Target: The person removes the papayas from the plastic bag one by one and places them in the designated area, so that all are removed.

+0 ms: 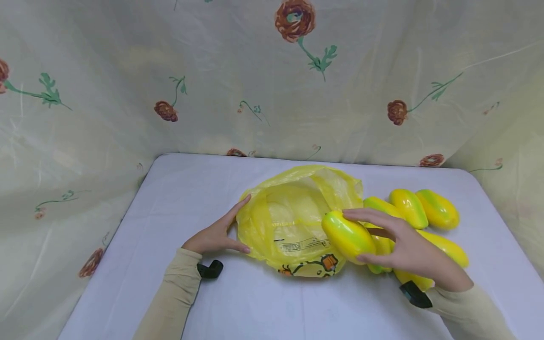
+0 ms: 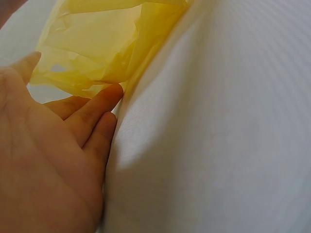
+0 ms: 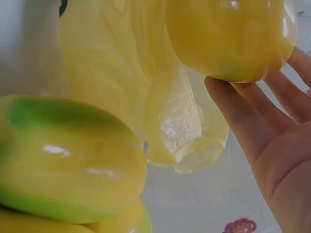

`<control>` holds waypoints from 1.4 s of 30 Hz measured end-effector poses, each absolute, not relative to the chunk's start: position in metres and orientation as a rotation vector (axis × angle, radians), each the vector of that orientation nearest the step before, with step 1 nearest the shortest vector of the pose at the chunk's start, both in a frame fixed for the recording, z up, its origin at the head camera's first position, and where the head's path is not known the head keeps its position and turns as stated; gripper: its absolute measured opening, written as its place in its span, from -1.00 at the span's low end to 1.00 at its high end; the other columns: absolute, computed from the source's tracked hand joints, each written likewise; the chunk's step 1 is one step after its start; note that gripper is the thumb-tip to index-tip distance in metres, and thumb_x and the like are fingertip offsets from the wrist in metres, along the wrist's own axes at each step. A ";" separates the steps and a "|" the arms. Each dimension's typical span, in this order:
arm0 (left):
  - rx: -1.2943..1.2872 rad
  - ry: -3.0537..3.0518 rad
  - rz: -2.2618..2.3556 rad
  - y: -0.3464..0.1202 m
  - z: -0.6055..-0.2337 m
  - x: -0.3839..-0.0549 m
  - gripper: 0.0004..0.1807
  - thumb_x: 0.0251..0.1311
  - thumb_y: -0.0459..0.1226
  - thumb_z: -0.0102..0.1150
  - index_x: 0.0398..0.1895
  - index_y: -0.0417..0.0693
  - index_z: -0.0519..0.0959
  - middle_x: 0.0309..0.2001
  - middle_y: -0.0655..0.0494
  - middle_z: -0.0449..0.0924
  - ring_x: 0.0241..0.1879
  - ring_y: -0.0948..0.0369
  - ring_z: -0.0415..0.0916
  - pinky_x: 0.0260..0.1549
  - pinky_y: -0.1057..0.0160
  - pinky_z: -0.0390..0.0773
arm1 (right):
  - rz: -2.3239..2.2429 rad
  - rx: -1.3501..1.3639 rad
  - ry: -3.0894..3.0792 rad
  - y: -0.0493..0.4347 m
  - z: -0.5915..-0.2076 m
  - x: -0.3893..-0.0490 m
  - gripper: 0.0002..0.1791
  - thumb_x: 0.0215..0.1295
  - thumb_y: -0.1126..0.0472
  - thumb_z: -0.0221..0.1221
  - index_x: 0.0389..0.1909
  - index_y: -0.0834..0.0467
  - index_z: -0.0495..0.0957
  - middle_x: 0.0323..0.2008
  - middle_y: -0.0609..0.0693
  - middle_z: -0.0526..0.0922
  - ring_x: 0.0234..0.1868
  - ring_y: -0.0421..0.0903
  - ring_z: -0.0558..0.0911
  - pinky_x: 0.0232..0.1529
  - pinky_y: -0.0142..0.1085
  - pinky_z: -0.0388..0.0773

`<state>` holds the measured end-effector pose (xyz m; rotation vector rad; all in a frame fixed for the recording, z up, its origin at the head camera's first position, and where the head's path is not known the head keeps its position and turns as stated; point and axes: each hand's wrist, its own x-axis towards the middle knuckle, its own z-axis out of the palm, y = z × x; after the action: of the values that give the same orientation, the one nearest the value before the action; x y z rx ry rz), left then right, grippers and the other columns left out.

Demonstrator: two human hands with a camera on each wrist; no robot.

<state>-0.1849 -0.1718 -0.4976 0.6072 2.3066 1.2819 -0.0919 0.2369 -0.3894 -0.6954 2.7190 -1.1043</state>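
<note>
A glossy yellow-green mango [image 1: 348, 237] is held between the thumb and fingers of my right hand [image 1: 410, 245], at the right side of the opening of a yellow plastic bag [image 1: 259, 236]. In the right wrist view the mango [image 3: 231, 36] sits at the fingertips, with the bag [image 3: 104, 73] behind it. My left hand [image 1: 216, 234] is spread along the left edge of the bag, thumb near its front corner. The left wrist view shows fairly straight fingers [image 2: 99, 104] at the bag's edge [image 2: 104, 48]. Part of the bag's right side is hidden behind the mango.
Several more mangoes [image 1: 437, 208] lie grouped on the right of the white-covered table [image 1: 255, 311], some beneath my right forearm. A flowered curtain [image 1: 221, 71] hangs behind the table and along both sides. Each wrist wears a small black camera [image 1: 210, 269].
</note>
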 end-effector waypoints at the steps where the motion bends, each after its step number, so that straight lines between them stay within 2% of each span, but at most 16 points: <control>1: 0.607 2.307 1.282 -0.172 -0.498 -0.185 0.37 -0.32 0.09 0.61 0.46 0.77 -0.24 0.56 0.44 -0.34 0.57 0.16 -0.36 0.48 -0.22 -0.14 | -1.095 -0.701 2.731 0.237 -0.390 -0.089 -0.21 0.07 -0.04 0.42 0.35 -0.27 0.32 0.35 -0.27 0.38 0.32 -0.43 0.32 0.08 -0.04 0.62; 3: 0.607 2.310 1.278 -0.171 -0.498 -0.185 0.37 -0.33 0.10 0.61 0.46 0.76 -0.25 0.56 0.44 -0.34 0.57 0.16 -0.35 0.48 -0.22 -0.14 | -1.063 -0.701 2.752 0.238 -0.391 -0.083 -0.21 0.08 -0.06 0.41 0.35 -0.27 0.32 0.36 -0.26 0.37 0.31 -0.45 0.31 0.09 -0.08 0.62; 5: 0.611 2.310 1.282 -0.172 -0.499 -0.185 0.37 -0.32 0.09 0.61 0.47 0.74 -0.24 0.56 0.44 -0.34 0.57 0.16 -0.36 0.48 -0.21 -0.14 | -1.020 -0.694 2.777 0.239 -0.392 -0.078 -0.21 0.07 -0.09 0.41 0.35 -0.28 0.32 0.36 -0.28 0.36 0.32 -0.44 0.31 0.13 -0.21 0.59; 9: 0.618 2.315 1.284 -0.172 -0.500 -0.185 0.37 -0.32 0.09 0.61 0.48 0.72 -0.24 0.56 0.44 -0.34 0.57 0.17 -0.36 0.48 -0.20 -0.15 | -0.932 -0.698 2.843 0.242 -0.396 -0.070 -0.20 0.05 -0.12 0.41 0.35 -0.30 0.32 0.35 -0.29 0.38 0.37 -0.30 0.31 0.26 -0.60 0.27; 12: 0.617 2.319 1.282 -0.172 -0.501 -0.186 0.37 -0.32 0.09 0.60 0.47 0.72 -0.24 0.56 0.44 -0.34 0.57 0.17 -0.36 0.48 -0.20 -0.15 | -0.886 -0.697 2.892 0.244 -0.400 -0.065 -0.19 0.02 -0.12 0.43 0.34 -0.31 0.33 0.34 -0.31 0.38 0.37 -0.27 0.33 0.26 -0.74 0.05; 19: 0.630 2.317 1.284 -0.171 -0.500 -0.186 0.38 -0.32 0.08 0.61 0.48 0.70 -0.25 0.56 0.45 -0.34 0.57 0.17 -0.36 0.48 -0.20 -0.14 | -0.809 -0.654 2.953 0.252 -0.408 -0.048 -0.17 -0.02 -0.14 0.45 0.33 -0.32 0.33 0.31 -0.32 0.41 0.31 -0.39 0.34 0.21 -0.77 0.09; 25: 0.647 2.328 1.273 -0.172 -0.499 -0.186 0.38 -0.31 0.09 0.60 0.50 0.66 -0.25 0.56 0.45 -0.35 0.57 0.16 -0.36 0.48 -0.22 -0.13 | -0.844 -0.729 2.962 0.253 -0.417 -0.037 -0.13 -0.06 0.01 0.51 0.33 -0.26 0.35 0.32 -0.26 0.42 0.33 -0.50 0.26 0.23 -0.82 -0.01; 30: 0.636 2.323 1.277 -0.172 -0.499 -0.185 0.38 -0.31 0.08 0.61 0.48 0.70 -0.26 0.56 0.44 -0.34 0.57 0.17 -0.35 0.48 -0.22 -0.12 | -0.797 -0.699 2.972 0.253 -0.423 -0.030 -0.10 -0.11 0.06 0.53 0.32 -0.29 0.36 0.33 -0.27 0.41 0.33 -0.44 0.30 0.23 -0.80 0.02; 32: 0.631 2.323 1.278 -0.172 -0.499 -0.185 0.38 -0.31 0.08 0.61 0.47 0.72 -0.26 0.56 0.45 -0.34 0.57 0.17 -0.35 0.48 -0.22 -0.12 | -0.744 -0.640 2.976 0.253 -0.425 -0.027 -0.09 -0.12 0.06 0.53 0.31 -0.34 0.35 0.33 -0.31 0.39 0.32 -0.37 0.35 0.26 -0.67 0.21; 35: 0.634 2.325 1.279 -0.171 -0.499 -0.186 0.38 -0.30 0.07 0.61 0.47 0.73 -0.26 0.56 0.46 -0.34 0.57 0.17 -0.35 0.48 -0.22 -0.12 | -0.697 -0.565 2.967 0.252 -0.428 -0.023 -0.08 -0.13 0.07 0.53 0.31 -0.39 0.34 0.33 -0.36 0.37 0.30 -0.25 0.41 0.23 -0.33 0.47; 37: 0.634 2.325 1.281 -0.171 -0.499 -0.186 0.37 -0.30 0.07 0.61 0.47 0.74 -0.26 0.55 0.47 -0.34 0.57 0.18 -0.35 0.48 -0.21 -0.12 | -0.669 -0.562 2.979 0.252 -0.430 -0.021 -0.07 -0.15 0.08 0.54 0.30 -0.38 0.35 0.32 -0.36 0.38 0.28 -0.20 0.44 0.17 -0.07 0.53; 38: 0.634 2.326 1.281 -0.171 -0.499 -0.186 0.37 -0.30 0.07 0.61 0.47 0.74 -0.26 0.55 0.47 -0.34 0.57 0.18 -0.35 0.48 -0.21 -0.12 | -0.664 -0.573 2.988 0.252 -0.432 -0.020 -0.07 -0.16 0.08 0.54 0.30 -0.37 0.35 0.32 -0.35 0.39 0.27 -0.19 0.45 0.16 -0.03 0.54; 39: 0.629 2.325 1.281 -0.171 -0.499 -0.186 0.37 -0.30 0.08 0.60 0.46 0.74 -0.25 0.55 0.48 -0.34 0.57 0.18 -0.36 0.48 -0.20 -0.12 | -0.654 -0.586 2.997 0.252 -0.434 -0.019 -0.07 -0.17 0.08 0.55 0.30 -0.36 0.36 0.31 -0.35 0.39 0.26 -0.19 0.45 0.15 -0.04 0.54; 42: 0.612 2.325 1.280 -0.171 -0.499 -0.186 0.37 -0.33 0.11 0.60 0.46 0.76 -0.25 0.55 0.47 -0.34 0.57 0.17 -0.36 0.48 -0.20 -0.12 | -0.635 -0.657 3.035 0.252 -0.441 -0.016 -0.07 -0.21 0.08 0.56 0.29 -0.33 0.38 0.30 -0.33 0.41 0.25 -0.23 0.46 0.23 -0.39 0.45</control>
<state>-0.1859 -0.1707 -0.4993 0.6122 2.3248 1.2801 -0.0162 0.2520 -0.4411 -0.6574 3.0353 -0.6351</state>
